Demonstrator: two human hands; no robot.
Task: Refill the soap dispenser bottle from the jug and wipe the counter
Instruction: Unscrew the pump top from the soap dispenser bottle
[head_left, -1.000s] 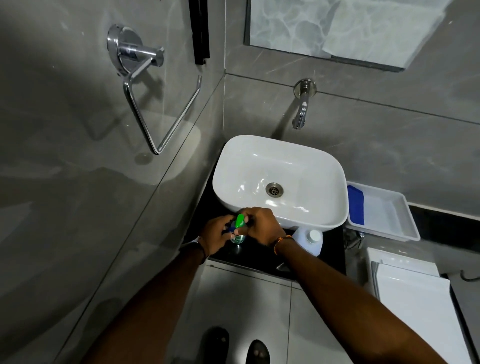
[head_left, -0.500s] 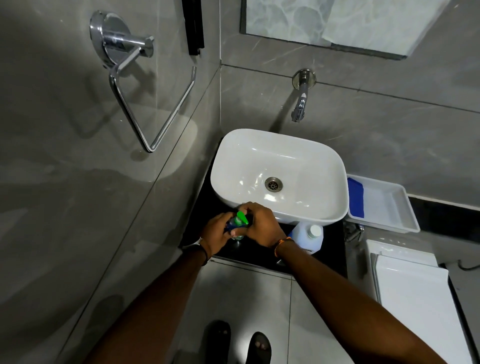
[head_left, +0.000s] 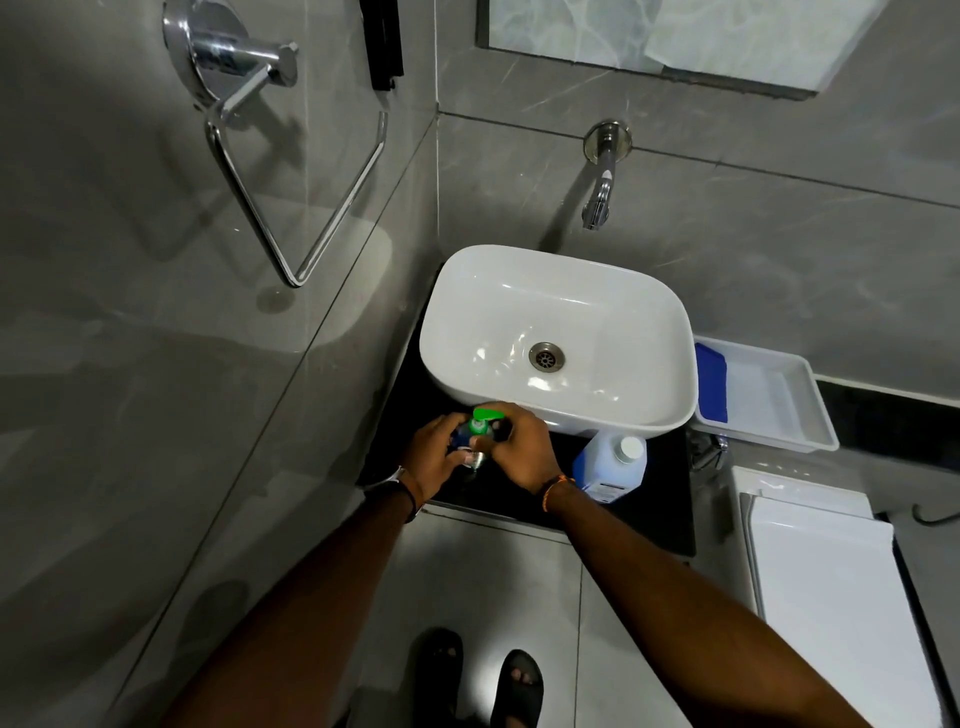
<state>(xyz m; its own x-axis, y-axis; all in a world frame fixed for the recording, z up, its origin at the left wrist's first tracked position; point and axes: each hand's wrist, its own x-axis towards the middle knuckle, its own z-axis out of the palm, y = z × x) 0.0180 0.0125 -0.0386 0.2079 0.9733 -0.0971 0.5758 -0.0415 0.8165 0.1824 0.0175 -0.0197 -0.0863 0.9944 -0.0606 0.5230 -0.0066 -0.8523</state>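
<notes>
A small soap dispenser bottle (head_left: 467, 435) with a green pump head (head_left: 487, 415) stands on the black counter (head_left: 660, 509) in front of the white basin. My left hand (head_left: 434, 457) wraps the bottle's body from the left. My right hand (head_left: 522, 449) grips the pump collar from the right, fingers closed around it. Most of the bottle is hidden by both hands. A translucent jug (head_left: 613, 467) with a white cap and blue liquid stands on the counter just right of my right wrist.
The white basin (head_left: 639, 317) sits on the counter under a wall tap (head_left: 600, 200). A white tray (head_left: 789, 410) holding a blue cloth (head_left: 710, 383) lies to the right. A chrome towel ring (head_left: 306, 208) hangs on the left wall. A toilet cistern (head_left: 831, 571) is at lower right.
Both hands stay closed on the dispenser bottle; the green pump head has turned slightly. The camera view has shifted a little, with the basin lower in frame.
</notes>
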